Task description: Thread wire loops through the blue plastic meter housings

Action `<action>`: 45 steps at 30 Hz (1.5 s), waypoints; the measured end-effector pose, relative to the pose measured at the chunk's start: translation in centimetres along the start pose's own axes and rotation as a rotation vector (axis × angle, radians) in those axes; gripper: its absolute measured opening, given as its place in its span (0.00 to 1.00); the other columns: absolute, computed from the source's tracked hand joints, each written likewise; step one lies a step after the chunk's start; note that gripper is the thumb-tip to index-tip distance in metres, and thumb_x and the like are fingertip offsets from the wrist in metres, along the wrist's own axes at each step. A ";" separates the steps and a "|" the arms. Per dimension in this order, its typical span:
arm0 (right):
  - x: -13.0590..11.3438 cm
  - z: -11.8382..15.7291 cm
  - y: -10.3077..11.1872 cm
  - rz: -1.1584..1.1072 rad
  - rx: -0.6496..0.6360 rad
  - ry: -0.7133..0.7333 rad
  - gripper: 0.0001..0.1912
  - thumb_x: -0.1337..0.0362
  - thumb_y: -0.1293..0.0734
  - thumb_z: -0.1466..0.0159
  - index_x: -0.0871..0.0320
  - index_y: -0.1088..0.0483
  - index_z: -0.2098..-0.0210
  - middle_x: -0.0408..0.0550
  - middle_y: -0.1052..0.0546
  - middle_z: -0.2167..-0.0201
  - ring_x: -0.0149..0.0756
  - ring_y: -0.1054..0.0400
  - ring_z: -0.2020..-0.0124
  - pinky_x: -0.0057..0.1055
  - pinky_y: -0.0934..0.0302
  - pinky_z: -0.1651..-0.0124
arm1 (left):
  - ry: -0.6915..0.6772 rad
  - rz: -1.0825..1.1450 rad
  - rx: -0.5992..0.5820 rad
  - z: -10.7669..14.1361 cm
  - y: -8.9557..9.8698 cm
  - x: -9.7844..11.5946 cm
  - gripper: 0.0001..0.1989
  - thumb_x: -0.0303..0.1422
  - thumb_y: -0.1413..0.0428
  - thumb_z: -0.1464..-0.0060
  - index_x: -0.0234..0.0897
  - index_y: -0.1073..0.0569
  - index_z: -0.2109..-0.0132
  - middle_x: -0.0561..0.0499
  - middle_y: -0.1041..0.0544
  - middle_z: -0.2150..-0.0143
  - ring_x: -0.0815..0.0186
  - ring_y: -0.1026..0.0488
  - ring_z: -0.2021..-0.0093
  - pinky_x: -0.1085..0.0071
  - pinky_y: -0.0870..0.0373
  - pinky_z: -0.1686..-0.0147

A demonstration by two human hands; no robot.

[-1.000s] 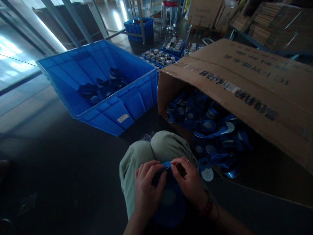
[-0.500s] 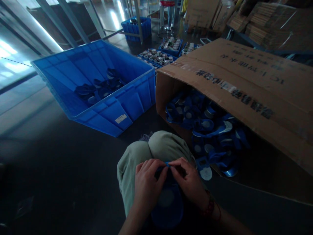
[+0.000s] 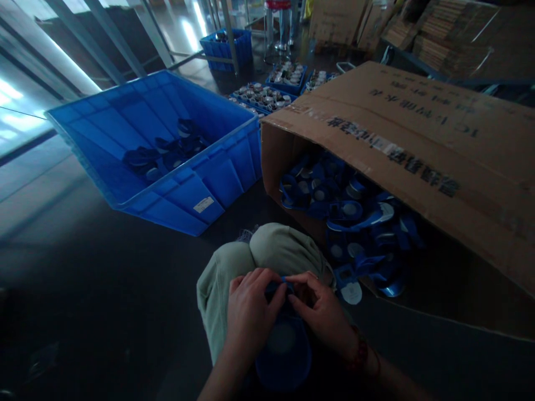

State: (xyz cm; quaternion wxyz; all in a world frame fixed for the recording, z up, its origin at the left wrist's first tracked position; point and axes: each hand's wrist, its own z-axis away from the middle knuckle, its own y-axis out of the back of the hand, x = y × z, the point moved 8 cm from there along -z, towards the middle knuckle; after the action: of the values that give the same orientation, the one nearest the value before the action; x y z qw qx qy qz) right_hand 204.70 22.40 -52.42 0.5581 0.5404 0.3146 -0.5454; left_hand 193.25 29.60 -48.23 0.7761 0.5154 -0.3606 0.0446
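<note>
A blue plastic part point(image 3: 284, 356) with a rounded lower end and a pale round disc lies at my lap. My left hand point(image 3: 253, 303) pinches its upper edge between thumb and fingers. Close beside it, my right hand point(image 3: 320, 309) has its fingertips on the same edge, thumb and index finger pressed in. The fingers hide much of the part's top, and the lower end is dark. Many similar blue parts point(image 3: 349, 210) are heaped in the open cardboard box point(image 3: 401, 120) to the right.
A large blue crate point(image 3: 225, 186) on the left holds more blue parts point(image 3: 173, 147). One blue part with a white disc point(image 3: 350, 291) lies at the box's lower edge. Farther back are trays of white-capped items point(image 3: 267, 96), another blue crate point(image 3: 244, 50) and stacked cardboard point(image 3: 455, 36).
The right fingers have shifted slightly along the part's top edge. Both hands stay on it. The whole view has moved a little, so surroundings appear slightly farther left.
</note>
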 end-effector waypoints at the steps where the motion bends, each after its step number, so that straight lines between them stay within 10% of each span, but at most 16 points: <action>1: 0.0 0.1 0.0 -0.003 -0.002 -0.002 0.14 0.65 0.32 0.41 0.54 0.28 0.54 0.45 0.29 0.64 0.32 0.33 0.67 0.30 0.36 0.63 | -0.004 -0.013 -0.015 0.0 0.0 0.1 0.02 0.32 0.45 0.43 0.42 0.27 0.64 0.55 0.24 0.64 0.59 0.28 0.59 0.57 0.42 0.57; 22: -0.2 0.9 0.3 -0.113 -0.070 0.015 0.13 0.65 0.37 0.35 0.53 0.30 0.51 0.47 0.27 0.58 0.35 0.30 0.57 0.35 0.35 0.52 | -0.053 -0.370 0.035 0.8 -1.1 0.6 0.12 0.42 0.50 0.39 0.40 0.30 0.64 0.52 0.24 0.66 0.55 0.26 0.62 0.55 0.42 0.54; 45: 0.9 1.2 -0.3 -0.249 -0.072 -0.076 0.14 0.63 0.34 0.37 0.57 0.31 0.52 0.49 0.24 0.59 0.36 0.29 0.59 0.35 0.34 0.55 | 0.025 -0.183 -0.156 0.3 -1.1 0.1 0.09 0.41 0.49 0.40 0.41 0.31 0.61 0.52 0.25 0.63 0.57 0.28 0.62 0.54 0.44 0.54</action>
State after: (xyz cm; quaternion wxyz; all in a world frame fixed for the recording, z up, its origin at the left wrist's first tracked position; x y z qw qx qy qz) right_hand 204.35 21.08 -53.07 0.5168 0.4558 0.3773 -0.6187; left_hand 193.63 28.85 -48.96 0.8191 0.4839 -0.3044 -0.0481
